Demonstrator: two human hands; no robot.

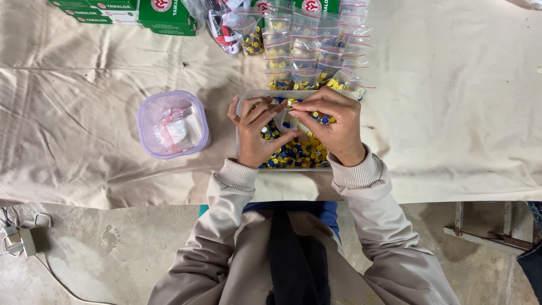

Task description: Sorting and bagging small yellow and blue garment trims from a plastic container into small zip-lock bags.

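Note:
Both hands hover over a clear rectangular tub (241,104) filled with small yellow and blue caps (296,155). My left hand (257,133) and my right hand (333,124) pinch a small clear zip bag (287,116) between them, fingertips meeting near the tub's far end. The bag's contents are mostly hidden by the fingers.
Rows of filled small zip bags (316,51) lie beyond the tub. A lilac-rimmed clear tub (148,110) with empty zip bags stands to the left. Green boxes (164,14) line the far edge. The table is covered in beige cloth (451,113). A cable and adapter (25,240) lie on the concrete floor.

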